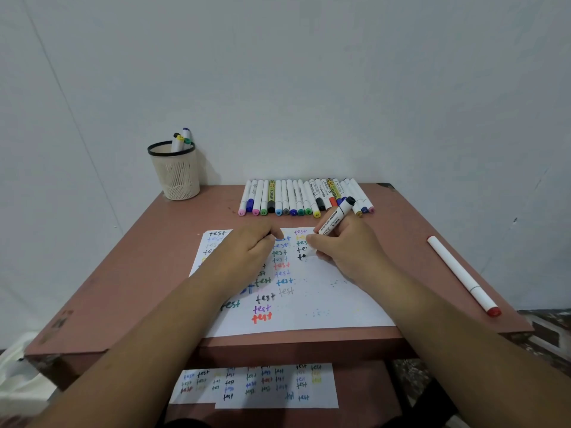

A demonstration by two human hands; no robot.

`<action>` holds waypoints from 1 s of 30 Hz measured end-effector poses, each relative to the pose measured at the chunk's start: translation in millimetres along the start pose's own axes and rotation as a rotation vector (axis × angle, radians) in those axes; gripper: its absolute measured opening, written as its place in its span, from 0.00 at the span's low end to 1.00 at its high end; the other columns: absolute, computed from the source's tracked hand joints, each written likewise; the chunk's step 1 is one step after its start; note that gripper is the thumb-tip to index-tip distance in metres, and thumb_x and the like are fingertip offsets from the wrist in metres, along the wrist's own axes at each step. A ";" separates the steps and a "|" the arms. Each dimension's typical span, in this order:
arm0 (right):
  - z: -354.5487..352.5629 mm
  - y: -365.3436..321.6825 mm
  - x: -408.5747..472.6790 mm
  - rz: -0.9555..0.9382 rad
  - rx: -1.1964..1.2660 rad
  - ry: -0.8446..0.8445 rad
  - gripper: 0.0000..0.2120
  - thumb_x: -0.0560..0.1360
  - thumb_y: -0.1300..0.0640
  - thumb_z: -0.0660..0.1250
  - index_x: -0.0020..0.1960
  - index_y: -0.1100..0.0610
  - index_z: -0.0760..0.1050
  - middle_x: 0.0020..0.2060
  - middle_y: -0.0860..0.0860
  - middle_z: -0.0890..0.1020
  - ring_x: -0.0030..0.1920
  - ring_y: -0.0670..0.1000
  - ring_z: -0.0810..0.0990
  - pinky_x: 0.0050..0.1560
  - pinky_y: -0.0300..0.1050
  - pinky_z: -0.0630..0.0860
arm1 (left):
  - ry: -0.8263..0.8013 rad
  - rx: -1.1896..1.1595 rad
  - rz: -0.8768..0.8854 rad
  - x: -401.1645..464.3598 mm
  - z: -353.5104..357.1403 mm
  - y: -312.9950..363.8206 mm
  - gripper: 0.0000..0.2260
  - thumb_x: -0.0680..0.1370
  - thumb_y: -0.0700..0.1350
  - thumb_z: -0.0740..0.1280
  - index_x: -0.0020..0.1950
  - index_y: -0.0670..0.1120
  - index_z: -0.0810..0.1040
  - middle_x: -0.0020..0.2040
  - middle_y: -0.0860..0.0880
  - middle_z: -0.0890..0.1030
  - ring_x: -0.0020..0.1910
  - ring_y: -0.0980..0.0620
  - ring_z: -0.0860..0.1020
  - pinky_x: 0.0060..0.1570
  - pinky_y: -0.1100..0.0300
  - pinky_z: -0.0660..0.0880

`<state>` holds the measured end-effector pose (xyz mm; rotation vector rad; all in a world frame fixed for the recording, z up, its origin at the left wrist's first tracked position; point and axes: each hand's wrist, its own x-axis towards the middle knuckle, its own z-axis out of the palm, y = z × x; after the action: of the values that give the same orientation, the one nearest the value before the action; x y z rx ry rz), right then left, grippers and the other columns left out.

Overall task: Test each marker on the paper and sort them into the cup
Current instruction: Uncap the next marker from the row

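Head view: your right hand (343, 251) has its fingers pinched round a black marker (336, 216), tip down on the paper (324, 304), partway into another black "test". Your left hand (251, 247) rests curled on the paper beside it; what it holds, if anything, I cannot tell. Only three markers stand in the cup (174, 171), beyond the paper's far left corner. A long row of markers (304, 197) lies just beyond the paper, so most sorting looks left.

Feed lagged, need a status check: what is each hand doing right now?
Left hand: fingers curled, resting on the paper; something dark shows at its fingertips, cannot tell what.
Right hand: grips a black marker, tip on the paper.
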<state>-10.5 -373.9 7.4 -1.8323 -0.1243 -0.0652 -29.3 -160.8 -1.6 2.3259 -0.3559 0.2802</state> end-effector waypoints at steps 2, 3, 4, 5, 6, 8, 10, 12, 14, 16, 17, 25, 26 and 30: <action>0.2 -0.4 0.0 -0.005 -0.018 0.004 0.07 0.75 0.60 0.77 0.45 0.56 0.79 0.40 0.52 0.83 0.43 0.50 0.83 0.52 0.58 0.86 | -0.004 0.016 -0.008 -0.3 -0.6 1.6 0.13 0.83 0.44 0.56 0.58 0.57 0.78 0.48 0.60 0.77 0.49 0.66 0.73 0.45 0.62 0.69; 0.2 -0.3 -0.1 -0.006 -0.020 0.004 0.07 0.75 0.60 0.77 0.45 0.56 0.79 0.39 0.52 0.83 0.43 0.50 0.83 0.53 0.60 0.85 | -0.008 0.024 -0.010 -0.3 -0.6 2.1 0.13 0.83 0.43 0.56 0.59 0.57 0.78 0.48 0.60 0.77 0.49 0.66 0.73 0.46 0.62 0.69; 0.1 -0.2 -0.3 -0.003 -0.016 -0.003 0.07 0.75 0.60 0.77 0.44 0.56 0.79 0.38 0.52 0.82 0.42 0.51 0.83 0.53 0.62 0.85 | -0.010 0.031 -0.008 -0.1 -0.2 1.6 0.14 0.84 0.43 0.56 0.59 0.57 0.78 0.49 0.60 0.78 0.49 0.64 0.74 0.47 0.61 0.70; 0.0 0.2 -0.4 0.000 -0.014 -0.012 0.07 0.75 0.60 0.77 0.44 0.56 0.79 0.37 0.51 0.82 0.42 0.51 0.82 0.53 0.64 0.84 | -0.011 0.037 -0.007 0.0 0.1 0.9 0.14 0.84 0.44 0.56 0.60 0.58 0.77 0.49 0.58 0.79 0.49 0.62 0.75 0.48 0.60 0.72; -0.1 0.7 -0.2 0.001 -0.019 -0.016 0.07 0.75 0.61 0.77 0.43 0.56 0.79 0.36 0.51 0.82 0.41 0.51 0.82 0.53 0.65 0.84 | -0.011 0.041 -0.006 0.2 0.5 -0.1 0.13 0.84 0.45 0.55 0.61 0.58 0.77 0.50 0.57 0.79 0.49 0.61 0.76 0.48 0.59 0.73; -0.9 2.6 0.7 -0.003 -0.039 0.007 0.08 0.74 0.61 0.77 0.42 0.55 0.78 0.34 0.50 0.81 0.39 0.51 0.81 0.51 0.67 0.83 | -0.009 0.049 0.008 1.0 1.7 -2.4 0.13 0.85 0.46 0.55 0.63 0.58 0.76 0.51 0.60 0.78 0.50 0.63 0.75 0.47 0.63 0.71; -1.8 3.3 1.2 -0.009 -0.060 0.050 0.07 0.73 0.60 0.76 0.42 0.53 0.78 0.34 0.50 0.82 0.38 0.51 0.81 0.50 0.66 0.83 | -0.010 0.055 0.031 2.1 2.4 -3.4 0.14 0.85 0.46 0.55 0.65 0.57 0.76 0.51 0.63 0.77 0.52 0.67 0.73 0.47 0.68 0.67; -2.3 2.0 0.9 -0.009 -0.069 0.065 0.07 0.74 0.59 0.76 0.43 0.53 0.79 0.36 0.51 0.82 0.38 0.51 0.82 0.50 0.65 0.84 | -0.013 0.057 0.048 3.5 2.8 -4.4 0.14 0.85 0.46 0.56 0.67 0.56 0.76 0.51 0.63 0.77 0.52 0.66 0.73 0.48 0.67 0.67; -1.8 0.7 -0.3 -0.013 -0.079 0.053 0.07 0.74 0.60 0.76 0.43 0.54 0.78 0.37 0.51 0.82 0.38 0.50 0.81 0.50 0.63 0.84 | -0.014 0.057 0.062 4.1 3.2 -5.8 0.14 0.85 0.47 0.56 0.67 0.57 0.75 0.52 0.62 0.78 0.53 0.64 0.74 0.50 0.63 0.70; -1.0 0.2 -1.2 -0.012 -0.087 0.042 0.07 0.74 0.61 0.76 0.42 0.54 0.78 0.36 0.51 0.81 0.38 0.50 0.80 0.50 0.64 0.83 | -0.014 0.064 0.081 4.7 3.7 -6.9 0.14 0.85 0.47 0.56 0.68 0.58 0.75 0.54 0.61 0.79 0.54 0.63 0.75 0.53 0.61 0.72; -0.9 0.0 -1.6 -0.011 -0.085 0.038 0.07 0.74 0.61 0.76 0.42 0.54 0.78 0.35 0.51 0.81 0.38 0.51 0.80 0.50 0.64 0.83 | -0.014 0.071 0.089 4.8 3.7 -6.8 0.15 0.85 0.47 0.56 0.68 0.58 0.75 0.55 0.62 0.79 0.55 0.63 0.75 0.54 0.60 0.72; -3.1 2.2 -1.4 -0.009 -0.115 0.105 0.06 0.72 0.57 0.76 0.41 0.52 0.79 0.37 0.54 0.84 0.40 0.60 0.84 0.49 0.68 0.84 | -0.007 0.083 0.081 4.7 3.1 -2.8 0.15 0.85 0.46 0.59 0.71 0.57 0.73 0.55 0.61 0.77 0.53 0.61 0.73 0.51 0.63 0.68; -3.2 2.3 -1.4 -0.012 -0.124 0.099 0.06 0.71 0.58 0.75 0.41 0.52 0.78 0.36 0.55 0.83 0.38 0.58 0.82 0.47 0.67 0.82 | -0.006 0.074 0.062 4.6 3.3 -2.2 0.16 0.84 0.46 0.60 0.71 0.57 0.72 0.58 0.60 0.76 0.56 0.60 0.73 0.53 0.64 0.68; -4.1 1.3 -1.1 -0.015 -0.125 0.083 0.06 0.72 0.59 0.75 0.41 0.53 0.78 0.35 0.51 0.81 0.36 0.52 0.79 0.46 0.64 0.83 | -0.005 0.052 0.030 5.7 3.4 -1.4 0.16 0.82 0.44 0.66 0.68 0.56 0.72 0.52 0.62 0.75 0.54 0.60 0.74 0.52 0.65 0.69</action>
<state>-11.3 -378.3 7.1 -1.9506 -0.0769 -0.1625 -23.2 -163.3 -3.2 2.3739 -0.3906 0.3017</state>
